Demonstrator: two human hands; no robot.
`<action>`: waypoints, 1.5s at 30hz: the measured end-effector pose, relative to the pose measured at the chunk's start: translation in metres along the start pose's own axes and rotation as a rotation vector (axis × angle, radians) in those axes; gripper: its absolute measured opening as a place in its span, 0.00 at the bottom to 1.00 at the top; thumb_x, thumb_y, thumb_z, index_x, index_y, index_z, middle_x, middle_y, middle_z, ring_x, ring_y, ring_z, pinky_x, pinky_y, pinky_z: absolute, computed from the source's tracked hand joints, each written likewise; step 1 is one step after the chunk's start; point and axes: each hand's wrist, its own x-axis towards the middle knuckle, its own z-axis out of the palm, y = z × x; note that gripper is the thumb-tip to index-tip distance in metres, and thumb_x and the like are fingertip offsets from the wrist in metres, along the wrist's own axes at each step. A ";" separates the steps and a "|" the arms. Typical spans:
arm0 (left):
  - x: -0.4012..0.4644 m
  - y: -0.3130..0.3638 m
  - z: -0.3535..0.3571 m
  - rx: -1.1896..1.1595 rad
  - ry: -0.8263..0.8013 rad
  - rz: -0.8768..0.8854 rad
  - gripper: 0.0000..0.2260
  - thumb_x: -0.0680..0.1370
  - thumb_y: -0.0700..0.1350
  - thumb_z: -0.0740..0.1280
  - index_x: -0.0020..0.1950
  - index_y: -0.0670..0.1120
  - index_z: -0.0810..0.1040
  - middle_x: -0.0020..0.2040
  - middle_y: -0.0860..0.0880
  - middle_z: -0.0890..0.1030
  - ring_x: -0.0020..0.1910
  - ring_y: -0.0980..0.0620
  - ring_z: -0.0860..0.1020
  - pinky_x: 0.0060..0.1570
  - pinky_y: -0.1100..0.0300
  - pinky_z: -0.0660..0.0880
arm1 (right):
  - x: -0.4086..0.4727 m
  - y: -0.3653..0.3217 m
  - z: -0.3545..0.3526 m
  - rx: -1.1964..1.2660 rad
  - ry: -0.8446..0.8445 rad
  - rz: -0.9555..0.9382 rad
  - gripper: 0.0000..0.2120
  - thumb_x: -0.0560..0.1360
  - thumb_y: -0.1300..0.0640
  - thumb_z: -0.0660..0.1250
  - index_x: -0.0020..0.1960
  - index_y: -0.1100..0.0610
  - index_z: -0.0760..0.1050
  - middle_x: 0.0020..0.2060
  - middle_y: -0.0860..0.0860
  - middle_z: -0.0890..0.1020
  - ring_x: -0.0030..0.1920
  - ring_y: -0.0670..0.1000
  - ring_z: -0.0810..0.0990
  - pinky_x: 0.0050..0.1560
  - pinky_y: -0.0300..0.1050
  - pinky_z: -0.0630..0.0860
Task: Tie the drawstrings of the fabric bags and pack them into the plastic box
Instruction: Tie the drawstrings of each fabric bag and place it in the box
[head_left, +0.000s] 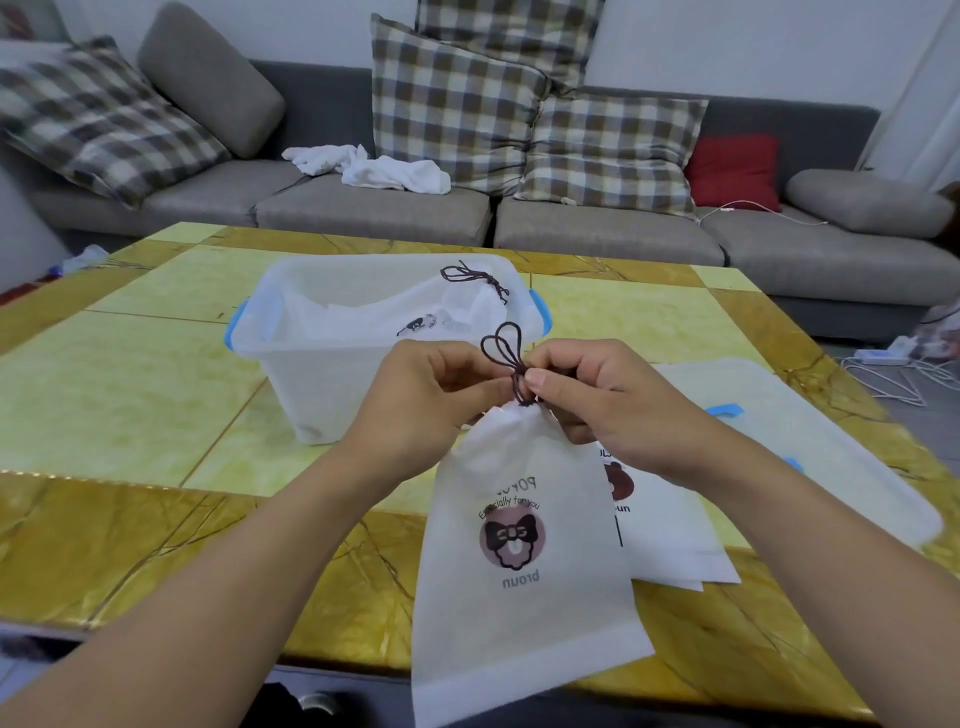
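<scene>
Head view: both hands, left (436, 384) and right (587, 395), grip pinched on the drawstring (511, 358) of a bag (519, 545) held above the worktop (156, 364), near the box (322, 384) – loops may slip (knot looks loose).

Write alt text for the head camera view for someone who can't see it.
Two hands, left hand and right hand, pinch the dark drawstring of a white fabric bag held above a yellow table. Behind it stands a plastic box holding another bag.
</scene>
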 end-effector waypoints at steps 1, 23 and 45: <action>-0.001 0.000 0.001 0.020 -0.004 0.007 0.02 0.74 0.39 0.75 0.46 0.42 0.87 0.42 0.45 0.87 0.38 0.53 0.80 0.40 0.64 0.76 | 0.000 0.001 0.000 -0.021 0.009 0.005 0.11 0.83 0.62 0.61 0.44 0.60 0.78 0.29 0.51 0.66 0.29 0.49 0.60 0.29 0.39 0.58; -0.003 0.009 0.009 -0.457 -0.026 -0.377 0.09 0.77 0.40 0.70 0.52 0.35 0.84 0.48 0.38 0.84 0.44 0.45 0.81 0.45 0.57 0.79 | 0.005 -0.004 0.011 -0.301 0.247 -0.073 0.12 0.79 0.62 0.64 0.38 0.63 0.75 0.26 0.44 0.69 0.28 0.43 0.66 0.30 0.34 0.62; 0.001 0.001 -0.011 0.408 0.069 0.204 0.03 0.74 0.41 0.76 0.43 0.48 0.87 0.37 0.54 0.86 0.37 0.58 0.83 0.44 0.63 0.80 | 0.004 0.008 0.002 -0.193 0.156 0.000 0.14 0.81 0.60 0.63 0.37 0.58 0.75 0.31 0.48 0.72 0.31 0.45 0.67 0.34 0.41 0.65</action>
